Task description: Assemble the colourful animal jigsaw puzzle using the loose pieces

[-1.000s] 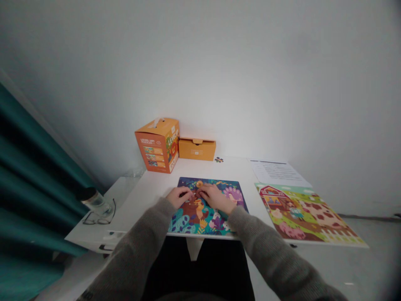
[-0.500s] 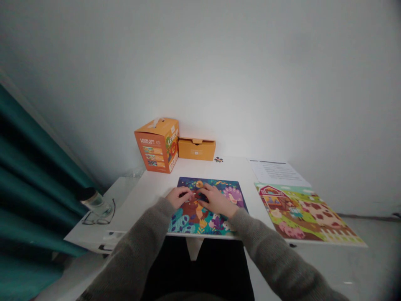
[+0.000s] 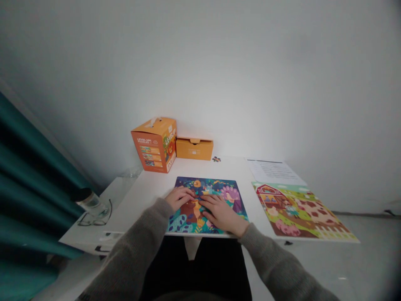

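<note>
A dark blue, colourful puzzle picture (image 3: 200,213) lies flat at the front edge of the white table (image 3: 153,188). On its left part rests my left hand (image 3: 180,197), its fingers pointing right. My right hand (image 3: 221,212) lies on the middle of the picture with its fingers spread, the fingertips close to those of my left hand. Both hands are open and nothing shows in them. They cover parts of the picture.
Behind stand an orange puzzle box (image 3: 155,144) and a low yellow box (image 3: 194,149), with a few loose pieces (image 3: 216,159) beside it. A farm picture (image 3: 303,213) and a printed sheet (image 3: 275,171) lie right. Glasses (image 3: 95,219) and a jar (image 3: 92,203) are left.
My right hand has moved down and flattened, its fingers now extended on the picture. My left hand's fingers have straightened. The view has shifted slightly.
</note>
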Action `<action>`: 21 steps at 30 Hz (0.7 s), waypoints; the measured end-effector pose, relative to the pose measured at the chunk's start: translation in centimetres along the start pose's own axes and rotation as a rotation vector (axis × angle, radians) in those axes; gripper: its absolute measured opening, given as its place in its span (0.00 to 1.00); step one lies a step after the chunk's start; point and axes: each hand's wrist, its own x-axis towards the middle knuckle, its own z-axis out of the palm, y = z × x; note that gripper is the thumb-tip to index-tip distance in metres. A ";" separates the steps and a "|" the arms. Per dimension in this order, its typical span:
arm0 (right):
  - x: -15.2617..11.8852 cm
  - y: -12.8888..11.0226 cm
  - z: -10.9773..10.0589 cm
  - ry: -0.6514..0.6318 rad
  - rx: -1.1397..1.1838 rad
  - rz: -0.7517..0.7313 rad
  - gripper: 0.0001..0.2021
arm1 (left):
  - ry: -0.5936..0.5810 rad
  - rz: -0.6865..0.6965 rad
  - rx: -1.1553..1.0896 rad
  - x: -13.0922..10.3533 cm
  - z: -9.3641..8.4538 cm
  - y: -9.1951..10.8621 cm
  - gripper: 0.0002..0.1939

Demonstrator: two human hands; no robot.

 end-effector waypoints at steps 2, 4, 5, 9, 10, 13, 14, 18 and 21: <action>0.0 -0.3 -0.1 -0.001 -0.001 0.008 0.19 | -0.007 -0.005 0.030 0.0 -0.1 0.2 0.21; 0.0 -0.4 -0.1 -0.003 0.000 0.012 0.19 | -0.009 -0.006 0.047 0.0 -0.1 0.5 0.20; 0.0 -0.3 -0.2 -0.008 0.005 0.012 0.20 | -0.008 -0.010 0.053 0.0 -0.1 0.6 0.20; 0.0 0.2 -0.4 -0.013 0.048 0.036 0.21 | 0.004 -0.028 0.051 0.0 -0.1 0.8 0.19; 0.0 0.4 -0.5 -0.001 0.052 0.057 0.21 | 0.003 -0.027 0.048 -0.1 -0.1 0.8 0.19; -0.1 0.6 -0.7 0.020 0.039 0.092 0.19 | -0.006 -0.023 0.056 -0.1 -0.1 0.8 0.18; -0.2 0.6 -0.8 0.015 0.036 0.085 0.18 | -0.008 -0.024 0.063 -0.1 -0.1 0.8 0.18; -0.1 1.4 -0.7 0.034 0.056 0.058 0.18 | -0.018 -0.018 0.078 0.0 -0.2 0.9 0.18; 0.9 3.6 -0.9 0.084 0.066 0.100 0.16 | -0.020 -0.012 0.059 0.0 -0.2 0.9 0.19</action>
